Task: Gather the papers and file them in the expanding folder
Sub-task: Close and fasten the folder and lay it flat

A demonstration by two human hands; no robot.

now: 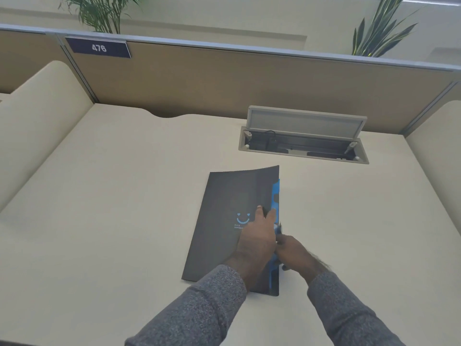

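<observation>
Dark grey expanding folder with blue inner edge (224,221) flat mid-worktop (112,196), long axis away from me. My left hand (258,236) spread on cover; right hand (293,248) pinching right opening edge. No loose papers visible.

both arms reach forward from the bottom of the view, each in a grey heathered sleeve that ends at the wrist. the left hand (258,239) lies palm down with its back to the camera, fingers stretched forward and close together, the thumb tucked out of sight toward the right. the right hand (295,250) sits just beside it, touching it at the knuckles, turned inward with its fingers curled and pinched; what they pinch is hidden by the left hand. the right forearm comes in at a slant from the lower right, the left forearm from the lower middle.
</observation>
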